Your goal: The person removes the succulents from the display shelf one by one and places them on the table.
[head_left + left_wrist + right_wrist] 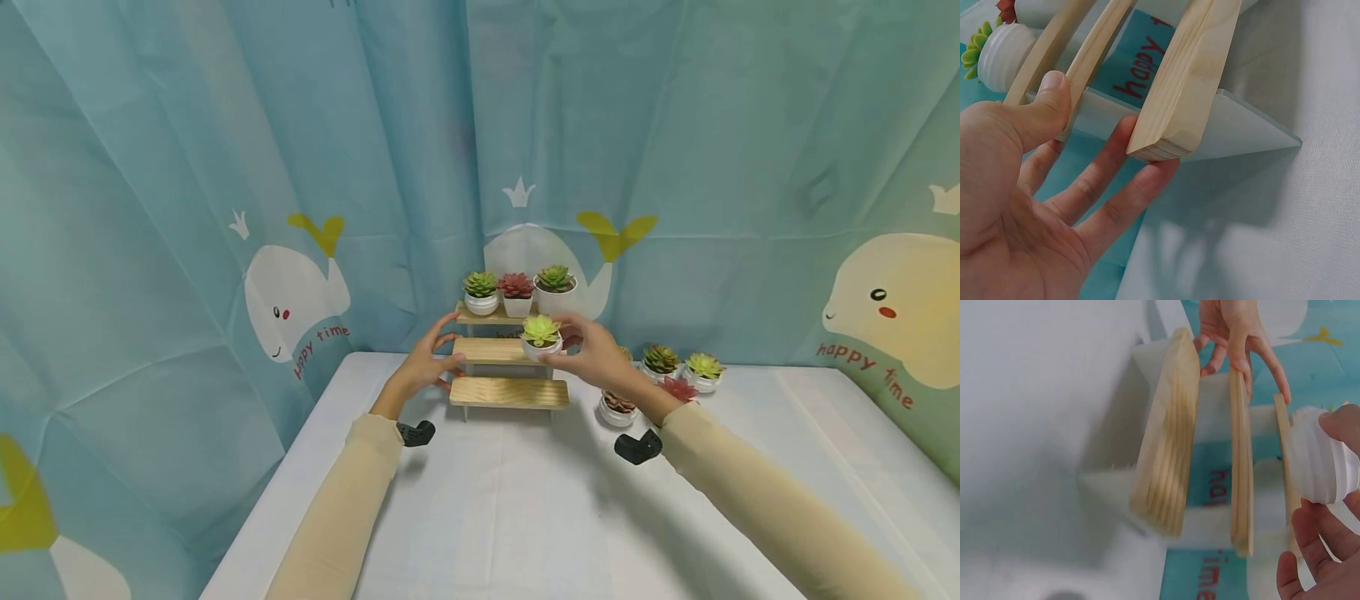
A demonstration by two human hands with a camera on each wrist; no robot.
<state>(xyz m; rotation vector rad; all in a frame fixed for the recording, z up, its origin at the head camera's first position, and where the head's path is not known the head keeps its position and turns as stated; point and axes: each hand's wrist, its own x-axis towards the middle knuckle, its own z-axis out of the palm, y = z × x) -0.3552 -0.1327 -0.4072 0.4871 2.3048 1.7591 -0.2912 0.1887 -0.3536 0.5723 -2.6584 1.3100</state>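
A three-step wooden display stand [508, 392] stands on the table with its plank ends at my left hand [422, 367]. The spread fingers of that hand touch the ends of the planks, and its thumb [1054, 87] lies against the middle one. My right hand [597, 357] pinches the white ribbed pot [1317, 456] of a light-green succulent [541, 330] by its sides. In the head view this pot overlaps the right end of the middle step. On the top step sit a green succulent [481, 285], a red succulent [516, 287] and a larger green one [555, 280].
Right of the stand, several more potted succulents are grouped on the white-covered table [525, 517], among them a dark-green one [661, 360], a yellow-green one [705, 367] and a reddish one [618, 408]. A blue whale-print curtain [420, 167] hangs right behind the table.
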